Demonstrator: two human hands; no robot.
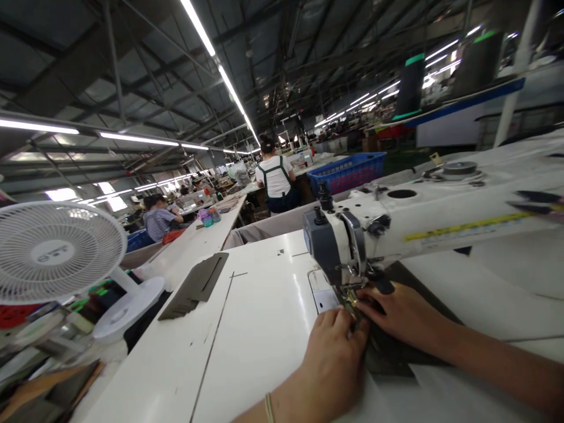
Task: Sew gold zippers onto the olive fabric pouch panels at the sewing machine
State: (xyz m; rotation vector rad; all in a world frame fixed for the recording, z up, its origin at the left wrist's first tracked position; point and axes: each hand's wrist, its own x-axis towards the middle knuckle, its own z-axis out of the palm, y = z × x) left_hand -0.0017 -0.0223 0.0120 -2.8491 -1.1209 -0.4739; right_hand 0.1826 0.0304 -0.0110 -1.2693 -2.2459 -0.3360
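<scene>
A white sewing machine reaches in from the right, its head over a metal needle plate. Dark olive fabric lies under the presser foot and spreads toward me and behind the right wrist. My left hand is closed at the fabric's left edge, just in front of the needle area, fingers curled and thumb against the cloth. Close beside the presser foot, my right hand grips the fabric with bent fingers; its fingertips are partly hidden by the machine head and a dark tab.
A stack of olive fabric pieces lies on the white table at left. Beyond its left edge stands a white fan. Scissors rest on the machine arm. A blue crate and seated people are farther back.
</scene>
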